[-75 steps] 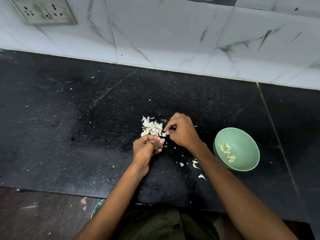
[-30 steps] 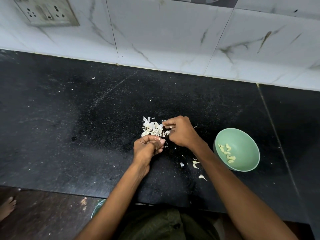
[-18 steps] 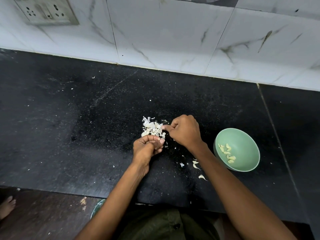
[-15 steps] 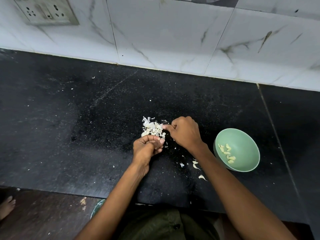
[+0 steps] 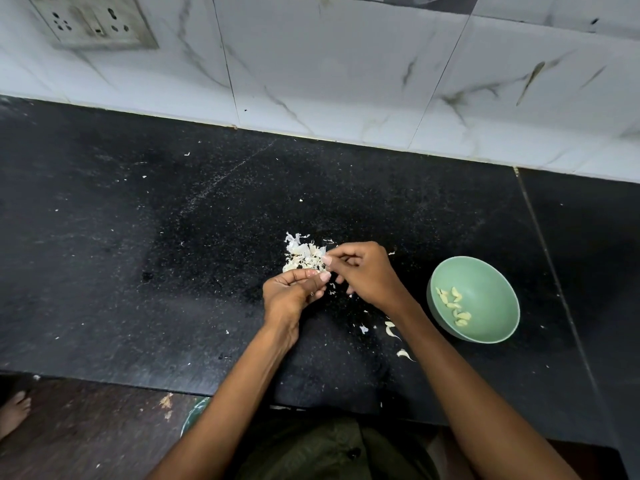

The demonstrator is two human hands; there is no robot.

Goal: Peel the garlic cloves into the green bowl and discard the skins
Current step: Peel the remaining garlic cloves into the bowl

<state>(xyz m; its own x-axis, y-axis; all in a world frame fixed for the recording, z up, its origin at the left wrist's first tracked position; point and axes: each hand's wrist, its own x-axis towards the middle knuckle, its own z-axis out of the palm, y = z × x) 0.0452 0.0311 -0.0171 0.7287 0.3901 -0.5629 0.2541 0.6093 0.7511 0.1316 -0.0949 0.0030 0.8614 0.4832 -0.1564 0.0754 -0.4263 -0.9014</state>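
Both hands work over the skin pile (image 5: 303, 256): my left hand (image 5: 291, 294) curls round a garlic clove I can barely see, my right hand (image 5: 363, 271) pinches its papery skin. Clove's small, firm, likely slippery; skin tears easily, so grip its loose edge. Green bowl (image 5: 491, 271) sits right.

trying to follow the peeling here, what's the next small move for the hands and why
Probably the right hand pulls its pinched flake off and drops it on the skin pile. The left hand is curled round something, presumably a clove, hidden from view. Peeled cloves lie in the green bowl.
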